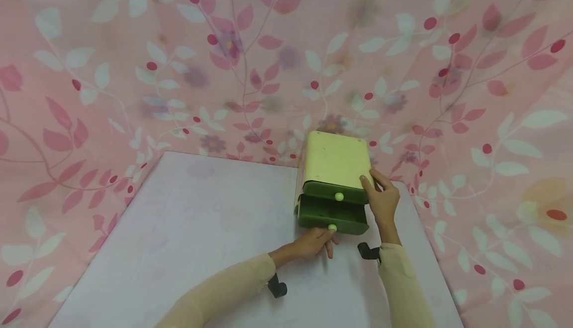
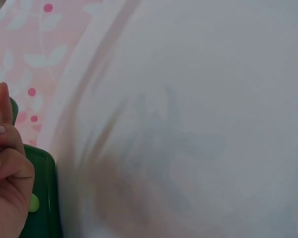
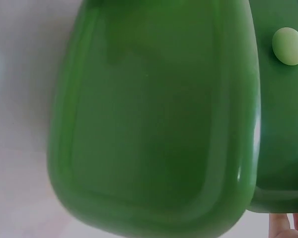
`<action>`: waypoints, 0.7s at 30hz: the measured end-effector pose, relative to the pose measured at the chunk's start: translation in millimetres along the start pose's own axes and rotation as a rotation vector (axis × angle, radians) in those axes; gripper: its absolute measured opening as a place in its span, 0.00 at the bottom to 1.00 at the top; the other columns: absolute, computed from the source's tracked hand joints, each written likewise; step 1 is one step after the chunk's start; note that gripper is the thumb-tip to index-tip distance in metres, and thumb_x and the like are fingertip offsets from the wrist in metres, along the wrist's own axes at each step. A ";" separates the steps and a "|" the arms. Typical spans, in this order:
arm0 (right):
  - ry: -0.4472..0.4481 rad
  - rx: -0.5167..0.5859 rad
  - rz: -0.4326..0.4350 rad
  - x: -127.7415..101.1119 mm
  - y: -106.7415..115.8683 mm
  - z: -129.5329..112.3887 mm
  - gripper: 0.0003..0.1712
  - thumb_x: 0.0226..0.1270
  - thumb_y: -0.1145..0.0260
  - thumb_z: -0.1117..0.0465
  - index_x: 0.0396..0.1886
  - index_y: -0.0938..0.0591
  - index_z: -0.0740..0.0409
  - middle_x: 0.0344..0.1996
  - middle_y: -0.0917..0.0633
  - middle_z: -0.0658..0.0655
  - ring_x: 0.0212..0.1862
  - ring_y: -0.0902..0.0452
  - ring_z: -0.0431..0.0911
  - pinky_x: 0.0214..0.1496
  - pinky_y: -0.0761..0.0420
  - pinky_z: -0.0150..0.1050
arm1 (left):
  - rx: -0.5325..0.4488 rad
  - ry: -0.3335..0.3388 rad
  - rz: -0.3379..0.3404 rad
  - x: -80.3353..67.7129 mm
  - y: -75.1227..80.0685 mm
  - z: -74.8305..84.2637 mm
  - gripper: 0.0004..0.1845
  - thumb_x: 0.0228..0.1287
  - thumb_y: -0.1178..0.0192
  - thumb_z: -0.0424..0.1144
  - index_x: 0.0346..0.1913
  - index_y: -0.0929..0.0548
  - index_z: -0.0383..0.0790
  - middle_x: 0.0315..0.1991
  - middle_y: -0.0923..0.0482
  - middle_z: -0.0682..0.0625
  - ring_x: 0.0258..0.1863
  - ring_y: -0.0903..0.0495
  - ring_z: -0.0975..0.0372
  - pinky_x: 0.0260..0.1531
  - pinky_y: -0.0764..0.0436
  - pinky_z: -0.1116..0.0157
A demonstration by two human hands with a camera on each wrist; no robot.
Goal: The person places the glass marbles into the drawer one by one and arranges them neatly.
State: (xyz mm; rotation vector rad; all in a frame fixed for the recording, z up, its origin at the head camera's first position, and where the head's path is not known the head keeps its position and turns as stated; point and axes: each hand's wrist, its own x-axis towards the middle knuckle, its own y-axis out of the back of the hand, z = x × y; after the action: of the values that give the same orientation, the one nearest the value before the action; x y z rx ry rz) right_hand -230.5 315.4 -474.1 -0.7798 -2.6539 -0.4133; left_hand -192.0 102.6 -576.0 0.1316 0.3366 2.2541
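Observation:
A small cabinet with a pale yellow-green top stands on the table in the head view. Its green lower drawer is pulled out, showing the dark inside. Above it is the upper drawer, with its own light green knob. My left hand pinches the lower knob; its other fingers hang loosely below. The left wrist view shows curled fingers before the green front. My right hand grips the cabinet's right front edge, thumb on top. Green drawer surfaces fill the right wrist view.
A white cloth-covered table extends to the left and in front of the cabinet. Pink leaf-patterned fabric hangs behind and along both sides. Black devices are worn at the wrists.

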 end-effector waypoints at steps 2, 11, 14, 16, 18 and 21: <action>-0.007 0.001 -0.002 -0.4 0.7 -1.4 0.24 0.56 0.24 0.60 0.53 0.16 0.62 0.53 0.17 0.59 0.58 0.22 0.48 0.58 0.24 0.35 | 0.001 0.001 0.009 2.0 1.9 -1.2 0.34 0.79 0.68 0.56 0.50 0.18 0.31 0.22 0.17 0.57 0.14 0.34 0.66 0.17 0.34 0.71; 0.012 0.000 -0.042 -5.6 2.7 -27.4 0.23 0.58 0.27 0.67 0.53 0.19 0.72 0.54 0.19 0.67 0.59 0.25 0.59 0.60 0.25 0.47 | 0.024 -0.014 0.043 11.7 9.7 -7.0 0.32 0.79 0.68 0.56 0.48 0.17 0.37 0.22 0.18 0.58 0.15 0.33 0.66 0.17 0.33 0.71; 0.001 -0.001 -0.037 -3.0 2.2 -17.9 0.23 0.58 0.26 0.64 0.53 0.18 0.69 0.55 0.19 0.64 0.60 0.24 0.56 0.60 0.25 0.42 | 0.030 -0.010 0.053 14.0 11.7 -7.7 0.32 0.79 0.68 0.56 0.49 0.17 0.37 0.22 0.18 0.58 0.15 0.32 0.66 0.18 0.33 0.71; -0.007 -0.001 -0.030 -1.2 1.6 -10.0 0.24 0.58 0.26 0.62 0.53 0.17 0.66 0.55 0.18 0.62 0.60 0.24 0.53 0.59 0.24 0.39 | 0.038 -0.005 0.058 15.8 12.8 -8.3 0.33 0.79 0.69 0.56 0.50 0.17 0.36 0.22 0.18 0.59 0.16 0.32 0.66 0.19 0.32 0.71; -0.006 -0.006 -0.021 -0.3 1.0 -4.6 0.24 0.58 0.25 0.60 0.53 0.16 0.63 0.55 0.18 0.60 0.59 0.23 0.50 0.59 0.24 0.36 | 0.041 -0.003 0.066 18.5 13.3 -9.9 0.33 0.79 0.69 0.57 0.50 0.17 0.35 0.22 0.18 0.59 0.17 0.31 0.66 0.20 0.30 0.70; 0.008 -0.005 -0.011 0.5 0.5 -0.2 0.24 0.57 0.25 0.58 0.53 0.16 0.62 0.54 0.17 0.59 0.58 0.23 0.49 0.58 0.24 0.36 | 0.048 -0.002 0.079 22.3 15.2 -10.4 0.34 0.79 0.69 0.57 0.51 0.17 0.34 0.22 0.18 0.59 0.17 0.30 0.65 0.24 0.29 0.70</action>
State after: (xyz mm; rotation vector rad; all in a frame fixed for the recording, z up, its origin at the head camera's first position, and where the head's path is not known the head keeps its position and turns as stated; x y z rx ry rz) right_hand -230.6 315.9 -473.7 -0.7633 -2.6517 -0.4259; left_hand -219.8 108.1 -582.0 0.1749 0.3903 2.3241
